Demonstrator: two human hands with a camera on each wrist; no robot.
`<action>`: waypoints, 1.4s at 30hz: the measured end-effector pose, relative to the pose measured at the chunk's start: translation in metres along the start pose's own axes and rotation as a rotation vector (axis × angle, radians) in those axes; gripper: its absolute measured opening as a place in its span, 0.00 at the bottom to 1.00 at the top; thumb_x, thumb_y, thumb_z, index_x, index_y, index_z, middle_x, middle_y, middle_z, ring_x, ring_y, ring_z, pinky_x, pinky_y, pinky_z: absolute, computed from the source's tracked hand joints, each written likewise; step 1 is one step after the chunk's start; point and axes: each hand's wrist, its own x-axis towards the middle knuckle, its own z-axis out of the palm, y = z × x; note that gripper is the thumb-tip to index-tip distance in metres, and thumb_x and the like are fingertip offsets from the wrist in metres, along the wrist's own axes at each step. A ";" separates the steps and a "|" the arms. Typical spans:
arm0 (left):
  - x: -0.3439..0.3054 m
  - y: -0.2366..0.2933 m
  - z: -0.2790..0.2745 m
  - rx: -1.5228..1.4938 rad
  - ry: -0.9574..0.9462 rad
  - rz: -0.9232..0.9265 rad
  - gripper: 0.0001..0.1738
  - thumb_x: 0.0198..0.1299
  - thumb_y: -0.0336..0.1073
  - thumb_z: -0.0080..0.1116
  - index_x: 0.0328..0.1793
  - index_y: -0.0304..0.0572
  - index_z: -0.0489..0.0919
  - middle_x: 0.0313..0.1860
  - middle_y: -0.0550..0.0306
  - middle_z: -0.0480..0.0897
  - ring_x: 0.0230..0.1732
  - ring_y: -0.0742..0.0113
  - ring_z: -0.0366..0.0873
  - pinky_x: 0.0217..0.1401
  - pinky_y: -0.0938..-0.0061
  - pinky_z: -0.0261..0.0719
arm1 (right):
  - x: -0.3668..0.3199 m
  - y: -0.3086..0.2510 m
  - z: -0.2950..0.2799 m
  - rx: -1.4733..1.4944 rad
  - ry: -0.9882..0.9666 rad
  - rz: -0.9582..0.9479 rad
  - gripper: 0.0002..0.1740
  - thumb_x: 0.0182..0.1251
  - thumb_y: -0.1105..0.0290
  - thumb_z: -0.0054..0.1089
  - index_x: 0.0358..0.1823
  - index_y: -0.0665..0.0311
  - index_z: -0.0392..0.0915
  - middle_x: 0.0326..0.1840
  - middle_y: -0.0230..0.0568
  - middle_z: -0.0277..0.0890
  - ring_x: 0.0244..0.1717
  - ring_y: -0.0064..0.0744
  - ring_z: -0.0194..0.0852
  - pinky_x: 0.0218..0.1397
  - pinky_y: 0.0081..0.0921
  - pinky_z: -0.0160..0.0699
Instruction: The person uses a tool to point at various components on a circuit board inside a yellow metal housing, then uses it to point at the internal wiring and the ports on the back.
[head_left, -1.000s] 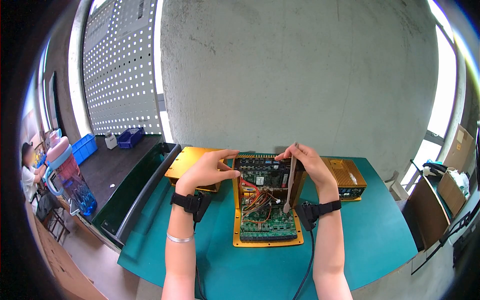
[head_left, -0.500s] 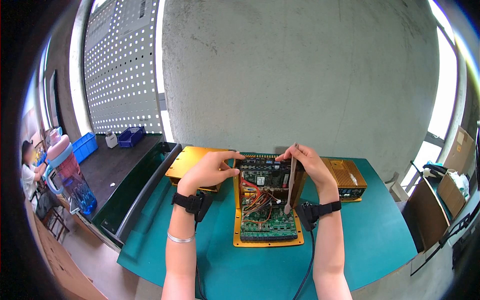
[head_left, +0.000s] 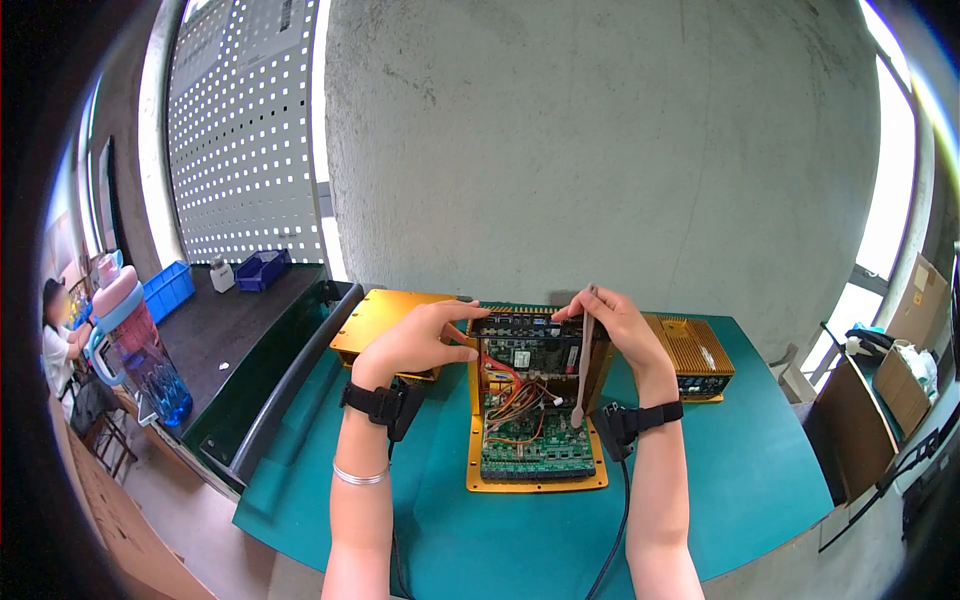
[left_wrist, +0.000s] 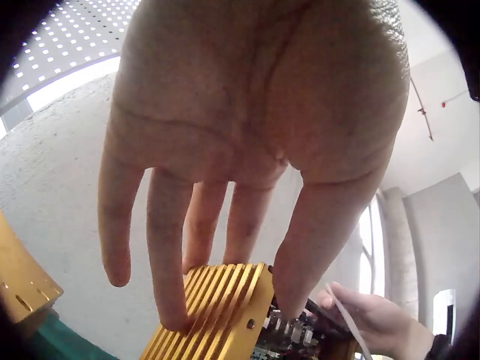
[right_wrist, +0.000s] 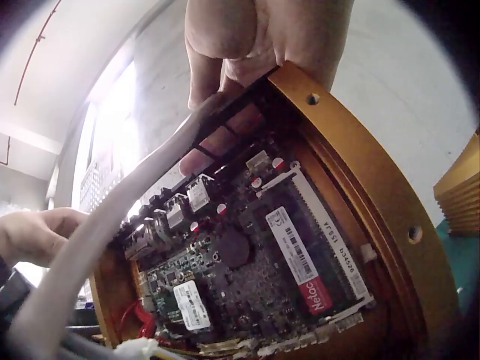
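An opened gold computer case [head_left: 474, 440] stands in the head view, showing a green circuit board [head_left: 520, 462], bundled wires [head_left: 520, 400] and a port panel along its upper edge. My left hand [head_left: 405, 340] holds its upper left corner. In the left wrist view, fingers lie on the ribbed gold side [left_wrist: 217, 307] and the thumb is at the port side. At the upper right corner, my right hand [head_left: 625, 325] pinches a slim pale grey stick [head_left: 584, 365] with a wider lower end over the board. Its fingertips [right_wrist: 199, 163] reach in by the panel, above a memory module [right_wrist: 298, 255].
A second gold case [head_left: 385, 318] is behind my left hand, and a ribbed gold one [head_left: 690, 350] lies right on the green table [head_left: 430, 530]. Further left are a dark bench [head_left: 270, 320], a drink bottle [head_left: 145, 350], blue bins [head_left: 168, 292] and a seated person [head_left: 62, 340].
My left fingers have shifted slightly right onto the case corner, and the thumb sits a little lower. The stick's lower end has drifted slightly right; the right hand stays in place.
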 end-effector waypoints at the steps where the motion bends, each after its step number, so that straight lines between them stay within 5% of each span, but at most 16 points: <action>1: 0.000 0.002 0.000 0.005 0.005 -0.022 0.32 0.59 0.33 0.66 0.70 0.43 0.72 0.72 0.49 0.70 0.54 0.62 0.81 0.59 0.71 0.79 | 0.000 0.001 0.000 0.002 -0.002 -0.004 0.23 0.78 0.54 0.43 0.36 0.63 0.80 0.42 0.41 0.85 0.52 0.33 0.79 0.67 0.35 0.67; 11: 0.002 0.003 0.002 -0.048 0.022 -0.075 0.25 0.64 0.34 0.60 0.68 0.41 0.74 0.70 0.49 0.73 0.46 0.64 0.82 0.52 0.73 0.80 | 0.001 0.003 0.000 0.020 0.001 0.021 0.22 0.78 0.53 0.44 0.36 0.62 0.80 0.43 0.41 0.85 0.53 0.34 0.79 0.69 0.37 0.65; 19: 0.002 0.006 0.007 0.026 0.087 -0.024 0.24 0.64 0.31 0.60 0.67 0.42 0.75 0.65 0.49 0.77 0.50 0.61 0.81 0.56 0.69 0.79 | 0.003 -0.002 0.003 0.214 0.221 -0.015 0.22 0.75 0.53 0.52 0.29 0.62 0.80 0.28 0.30 0.77 0.36 0.23 0.71 0.48 0.26 0.68; 28: 0.002 0.011 0.006 -0.003 0.074 -0.077 0.24 0.64 0.32 0.60 0.67 0.43 0.75 0.58 0.50 0.81 0.48 0.62 0.82 0.54 0.71 0.79 | -0.014 -0.060 0.009 0.186 0.093 -0.158 0.15 0.74 0.60 0.56 0.38 0.66 0.82 0.35 0.35 0.82 0.26 0.19 0.75 0.31 0.16 0.74; 34: 0.002 0.011 0.003 -0.012 0.060 -0.088 0.24 0.64 0.32 0.60 0.67 0.43 0.75 0.58 0.50 0.82 0.48 0.63 0.82 0.54 0.71 0.80 | -0.018 -0.066 0.021 0.076 -0.087 -0.140 0.09 0.73 0.70 0.56 0.43 0.69 0.80 0.39 0.37 0.83 0.42 0.24 0.82 0.49 0.23 0.81; 38: 0.001 0.005 0.005 -0.031 0.050 -0.102 0.26 0.62 0.33 0.62 0.68 0.43 0.75 0.61 0.51 0.80 0.48 0.62 0.82 0.54 0.71 0.81 | -0.021 -0.069 0.028 -0.008 -0.124 -0.129 0.10 0.72 0.71 0.54 0.44 0.73 0.79 0.37 0.39 0.83 0.43 0.25 0.81 0.49 0.22 0.79; 42: 0.002 -0.010 0.009 -0.049 0.138 0.083 0.28 0.56 0.36 0.67 0.64 0.42 0.78 0.59 0.43 0.81 0.40 0.61 0.83 0.45 0.71 0.82 | -0.022 -0.068 0.029 -0.179 -0.133 -0.082 0.12 0.71 0.69 0.55 0.44 0.73 0.78 0.34 0.42 0.83 0.40 0.26 0.81 0.45 0.23 0.77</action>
